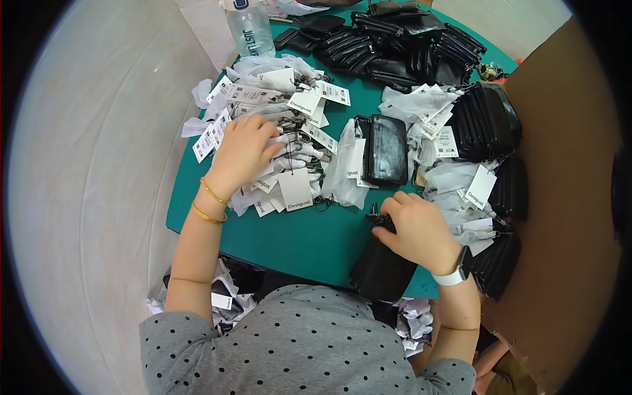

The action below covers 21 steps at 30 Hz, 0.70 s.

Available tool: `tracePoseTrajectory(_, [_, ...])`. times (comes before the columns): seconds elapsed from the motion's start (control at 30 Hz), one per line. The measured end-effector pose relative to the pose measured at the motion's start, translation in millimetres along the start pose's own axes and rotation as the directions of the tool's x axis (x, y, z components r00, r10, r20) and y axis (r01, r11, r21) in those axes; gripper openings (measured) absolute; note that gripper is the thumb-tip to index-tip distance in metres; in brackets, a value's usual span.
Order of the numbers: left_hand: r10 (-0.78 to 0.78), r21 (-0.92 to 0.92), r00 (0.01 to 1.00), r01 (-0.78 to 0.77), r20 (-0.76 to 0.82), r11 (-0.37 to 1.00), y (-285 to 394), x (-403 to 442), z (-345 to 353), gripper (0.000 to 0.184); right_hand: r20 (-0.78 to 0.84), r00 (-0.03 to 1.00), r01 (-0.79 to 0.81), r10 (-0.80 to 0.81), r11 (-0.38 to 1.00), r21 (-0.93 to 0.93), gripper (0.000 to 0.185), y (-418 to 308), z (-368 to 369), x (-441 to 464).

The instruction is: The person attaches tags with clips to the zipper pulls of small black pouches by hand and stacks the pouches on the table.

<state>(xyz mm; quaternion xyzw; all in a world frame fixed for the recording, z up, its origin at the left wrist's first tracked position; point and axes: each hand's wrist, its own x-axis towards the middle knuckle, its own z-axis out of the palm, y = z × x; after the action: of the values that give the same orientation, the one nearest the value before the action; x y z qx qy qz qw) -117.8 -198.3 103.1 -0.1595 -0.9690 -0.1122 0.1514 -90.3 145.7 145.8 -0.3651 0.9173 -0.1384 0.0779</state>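
Note:
My left hand [245, 153] rests on a heap of white tissue pieces with price tags [295, 189] and black cords. Its fingers are slightly bent, with the thumb apart, and nothing is visibly gripped. My right hand [420, 227] pinches the upper edge of a black zip wallet [382, 266] near its zipper end. That wallet stands tilted at the table's near edge, its lower part towards my body. Between the hands and further back, a glossy black wallet [388, 151] lies with a white tag [355, 158] and tissue at its left side.
Stacked black wallets [484, 125] with tags and tissue line the right side, beside a brown cardboard panel [559, 131]. A loose pile of black wallets [395, 46] covers the back of the green table [283, 240]. A clear bottle [250, 29] stands at the back left.

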Motion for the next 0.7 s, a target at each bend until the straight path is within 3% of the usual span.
tracePoseTrajectory(0.03, [0.003,-0.001,1.000,-0.003,0.000,1.000,-3,1,-2,0.020,-0.017,0.999,-0.047,0.047,0.999,-0.024,0.026,0,9,-1])
tracePoseTrajectory(0.1, [0.082,-0.169,0.996,-0.087,-0.042,0.982,-6,4,-7,0.018,-0.034,0.994,-0.103,0.101,0.994,-0.049,0.024,-2,13,-4])
tracePoseTrajectory(0.13, [0.087,-0.177,0.995,-0.093,-0.039,0.980,-5,4,-12,0.018,-0.096,0.987,-0.126,0.127,0.992,0.013,0.021,-4,12,-6])
tracePoseTrajectory(0.2, [-0.186,-0.510,0.945,0.303,0.269,0.805,2,4,-31,0.016,-0.152,0.975,-0.151,0.161,0.986,0.076,0.017,-5,13,-11])
tracePoseTrajectory(0.27, [-0.130,-0.543,0.971,0.221,0.201,0.810,15,10,-52,0.014,-0.170,0.967,-0.175,0.190,0.979,0.100,0.014,-5,15,-14])
tracePoseTrajectory(0.33, [0.045,-0.526,0.925,0.175,0.378,0.832,20,16,-65,0.016,-0.174,0.964,-0.188,0.200,0.979,0.084,0.014,-3,20,-13])
tracePoseTrajectory(0.37, [0.042,-0.523,0.926,0.174,0.375,0.834,23,17,-71,0.016,-0.184,0.961,-0.197,0.207,0.978,0.071,0.013,-3,22,-13])
tracePoseTrajectory(0.43, [0.307,-0.321,0.785,-0.146,0.538,0.936,33,22,-79,0.020,-0.233,0.955,-0.164,0.186,0.980,0.111,0.012,-3,23,-13])
tracePoseTrajectory(0.5, [0.305,-0.298,0.784,-0.161,0.541,0.941,48,24,-86,0.027,-0.282,0.945,-0.127,0.167,0.980,0.154,0.010,-2,22,-13])
tracePoseTrajectory(0.6, [0.371,-0.223,0.816,-0.300,0.444,0.927,67,21,-91,0.019,-0.309,0.942,-0.062,0.131,0.973,0.223,0.009,-3,15,-17])
tracePoseTrajectory(0.63, [0.377,-0.221,0.813,-0.308,0.444,0.925,72,19,-90,0.019,-0.299,0.937,-0.062,0.179,0.930,0.363,0.009,-4,13,-20])
tracePoseTrajectory(0.67, [0.439,-0.134,0.825,-0.420,0.355,0.898,77,17,-89,0.016,-0.283,0.932,-0.059,0.225,0.867,0.495,0.009,-5,11,-22])
tracePoseTrajectory(0.7, [0.505,-0.035,0.820,-0.516,0.268,0.856,81,16,-88,0.013,-0.288,0.929,-0.062,0.231,0.866,0.496,0.009,-5,7,-25])
